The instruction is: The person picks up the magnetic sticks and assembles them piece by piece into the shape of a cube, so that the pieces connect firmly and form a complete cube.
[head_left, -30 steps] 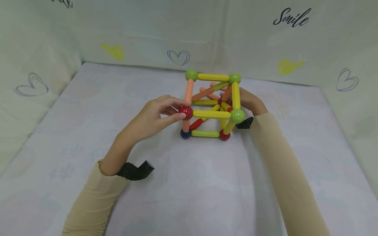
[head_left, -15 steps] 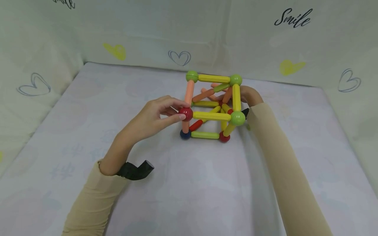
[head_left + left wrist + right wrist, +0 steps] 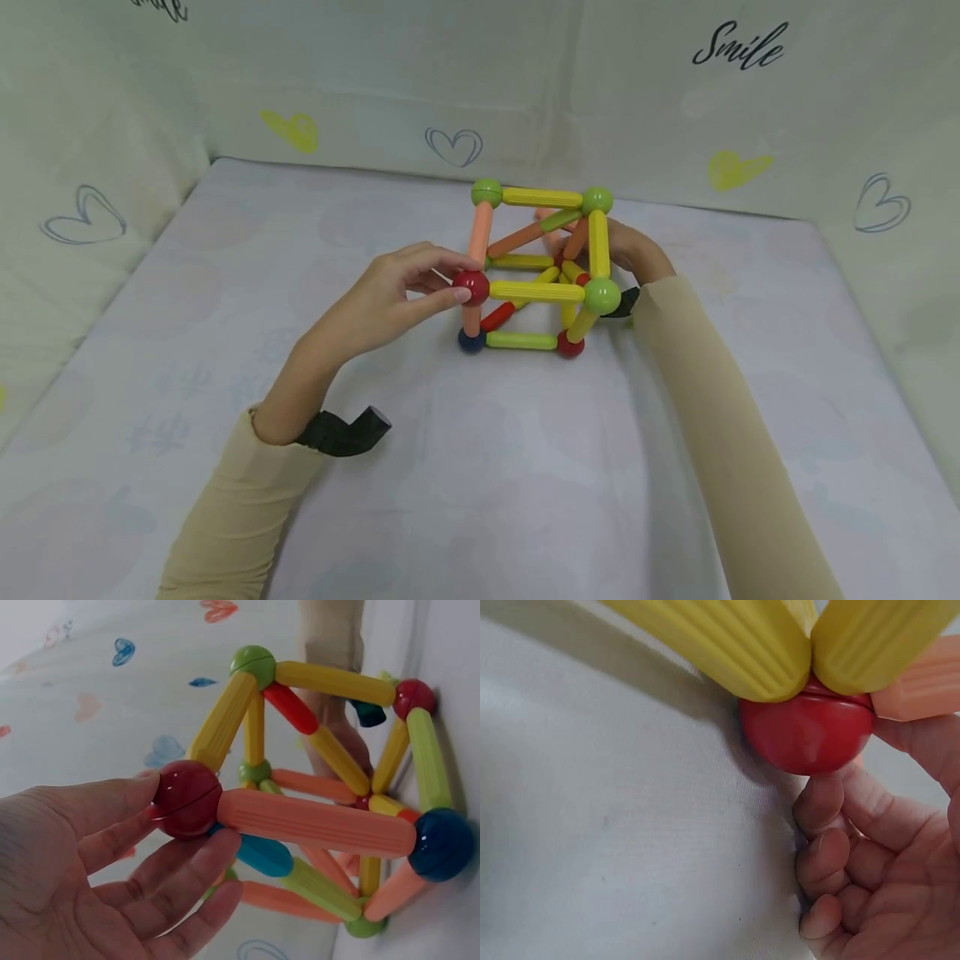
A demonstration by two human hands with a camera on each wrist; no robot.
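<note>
A cube-like frame of magnetic sticks point(image 3: 536, 292) and balls stands on the cloth-covered table. My left hand point(image 3: 382, 300) pinches the red ball point(image 3: 472, 287) at its upper front left corner between thumb and fingers. In the left wrist view, a salmon stick point(image 3: 319, 823) runs from that ball to a dark blue ball point(image 3: 442, 844). Behind the frame, my right hand point(image 3: 637, 246) is partly hidden. The right wrist view shows its curled fingers at a lower red ball point(image 3: 806, 735), index fingertip against it and thumb behind. Yellow sticks point(image 3: 735, 645) and a salmon stick point(image 3: 919, 679) meet there.
A patterned white cloth point(image 3: 487, 467) covers the table. Behind it hangs a pale backdrop point(image 3: 375, 83) printed with hearts and lettering. Black wrist mounts point(image 3: 345, 433) sit on both wrists.
My left hand stays on its red ball. Behind the frame, the right hand shifted in and then back a little. The salmon sticks at the rear changed angle; one visible earlier no longer shows separately.
</note>
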